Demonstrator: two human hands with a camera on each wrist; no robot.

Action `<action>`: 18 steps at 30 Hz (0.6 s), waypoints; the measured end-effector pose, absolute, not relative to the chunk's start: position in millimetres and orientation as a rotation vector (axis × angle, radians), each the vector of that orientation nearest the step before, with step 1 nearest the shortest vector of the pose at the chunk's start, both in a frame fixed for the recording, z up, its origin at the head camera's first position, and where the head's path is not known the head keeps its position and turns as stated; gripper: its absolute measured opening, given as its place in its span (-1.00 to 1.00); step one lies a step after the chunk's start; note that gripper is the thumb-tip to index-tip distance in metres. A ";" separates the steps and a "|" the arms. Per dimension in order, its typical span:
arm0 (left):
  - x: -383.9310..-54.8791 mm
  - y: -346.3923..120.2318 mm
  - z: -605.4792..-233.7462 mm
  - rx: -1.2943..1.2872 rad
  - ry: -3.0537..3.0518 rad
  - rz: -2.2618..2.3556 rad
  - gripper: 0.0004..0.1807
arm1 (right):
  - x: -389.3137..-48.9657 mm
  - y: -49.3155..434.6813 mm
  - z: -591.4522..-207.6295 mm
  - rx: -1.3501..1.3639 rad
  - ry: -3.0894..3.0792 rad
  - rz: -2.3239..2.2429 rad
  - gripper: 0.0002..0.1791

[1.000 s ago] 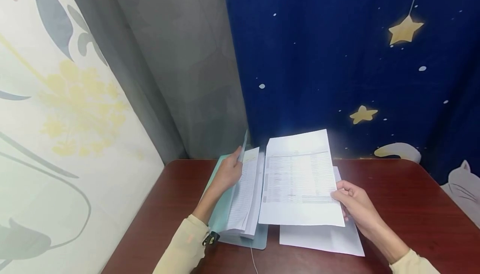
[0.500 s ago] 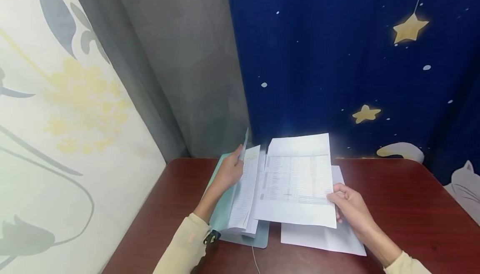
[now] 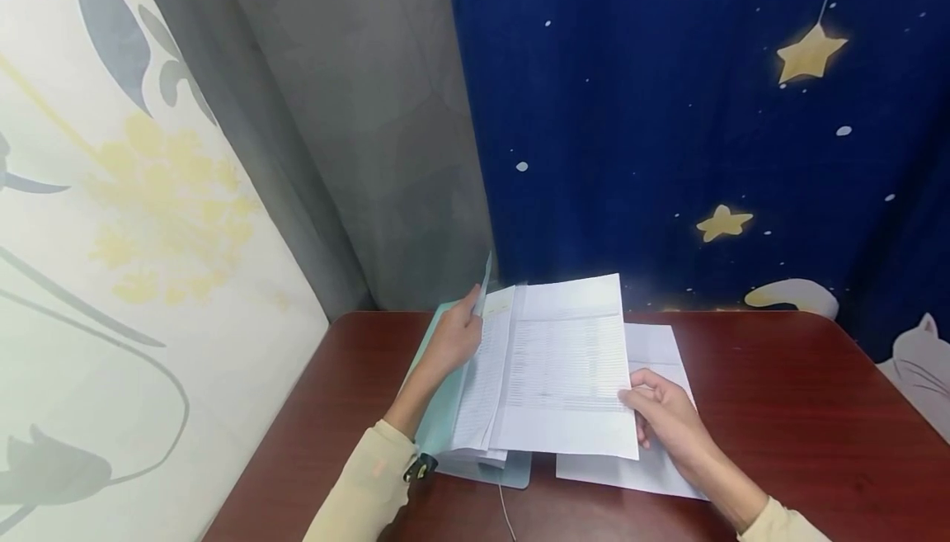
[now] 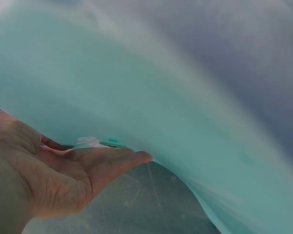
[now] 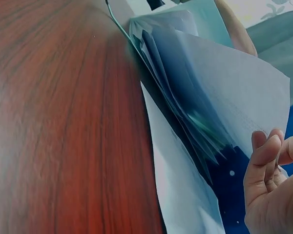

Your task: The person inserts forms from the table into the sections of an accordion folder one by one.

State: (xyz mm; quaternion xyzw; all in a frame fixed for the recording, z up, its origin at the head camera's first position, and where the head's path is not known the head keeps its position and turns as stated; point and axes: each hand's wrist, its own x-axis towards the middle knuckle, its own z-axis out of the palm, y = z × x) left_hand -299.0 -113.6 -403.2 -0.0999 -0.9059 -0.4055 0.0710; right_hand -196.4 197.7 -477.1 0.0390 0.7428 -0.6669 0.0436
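Observation:
A light green folder (image 3: 438,422) with several pages and clear sleeves stands partly open on the table. My left hand (image 3: 454,340) grips the upper edge of its raised cover; in the left wrist view the thumb lies along the edge of the green cover (image 4: 102,87). My right hand (image 3: 668,422) pinches the right edge of a sheet of paper (image 3: 567,360) printed with a table. That sheet is held up and overlaps the folder's pages in the head view. In the right wrist view its back (image 5: 249,92) shows beside the fanned sleeves (image 5: 180,92).
Another white sheet (image 3: 594,476) lies on the brown wooden table (image 3: 757,393), partly under my right hand. A thin cord (image 3: 506,513) runs from the folder toward the near edge. Grey and blue star-patterned curtains (image 3: 609,113) hang behind the table.
My right hand has moved left with the printed sheet, bringing it over the folder's pages and uncovering more of the sheet on the table. The left hand keeps its hold.

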 end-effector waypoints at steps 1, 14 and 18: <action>-299.0 -113.6 -403.1 -0.298 -2.725 -1.222 -0.34 | -196.7 195.7 -477.7 0.107 2.258 -2.044 -0.67; -299.3 -113.5 -402.8 -0.330 -2.741 -1.241 -0.33 | -198.2 175.4 -480.5 -0.009 2.134 -2.051 -0.48; -299.0 -113.1 -402.4 -0.312 -2.742 -1.236 -0.33 | -198.7 169.5 -479.6 -0.027 2.111 -2.046 -0.46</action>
